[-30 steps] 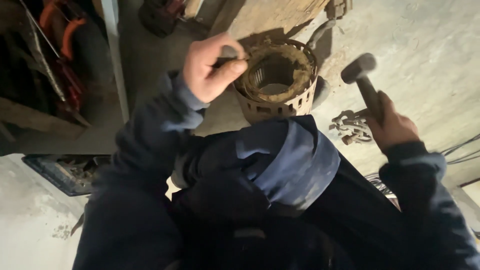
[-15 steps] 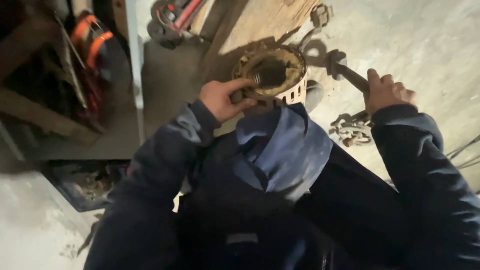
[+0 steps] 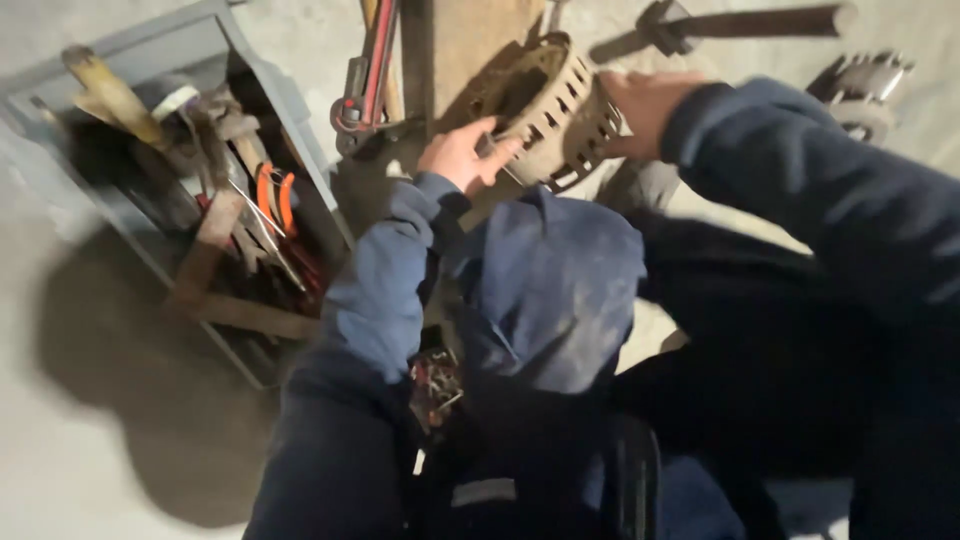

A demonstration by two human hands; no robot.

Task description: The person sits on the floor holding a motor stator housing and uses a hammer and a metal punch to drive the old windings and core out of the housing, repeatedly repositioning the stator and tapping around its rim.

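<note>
housing: we see a round slotted metal housing (image 3: 555, 115), rusty brown, tilted on its side, open end facing up-left. It sits against a wooden board (image 3: 470, 45) near top centre of the view, just above our knee.
left hand: our left hand (image 3: 462, 155) is on the lower-left rim of the housing, fingers curled around a thin metal tool (image 3: 505, 165) whose tip touches the housing. Closed around the tool; grip detail is blurred.
right hand: our right hand (image 3: 640, 105) presses on the right side of the housing, fingers wrapped over the slotted wall. We can't tell how tight the hold is, but it has the housing.
hammer: a hammer (image 3: 740, 22) lies on the floor above the right hand, handle pointing right, apart from both hands.
metal part: a ribbed grey metal part (image 3: 860, 85) sits on the floor at right, beyond our right sleeve.
pipe wrench: a red-handled pipe wrench (image 3: 370, 70) leans just left of the board.
toolbox: an open grey toolbox (image 3: 215, 25) at left, well apart from the housing, holds orange-handled pliers (image 3: 275, 200), wooden pieces and mixed tools.
clothing: dark blue sleeves and trousers fill the lower half of the view.
floor: bare concrete floor (image 3: 90, 440), with our shadow beside the toolbox.
</note>
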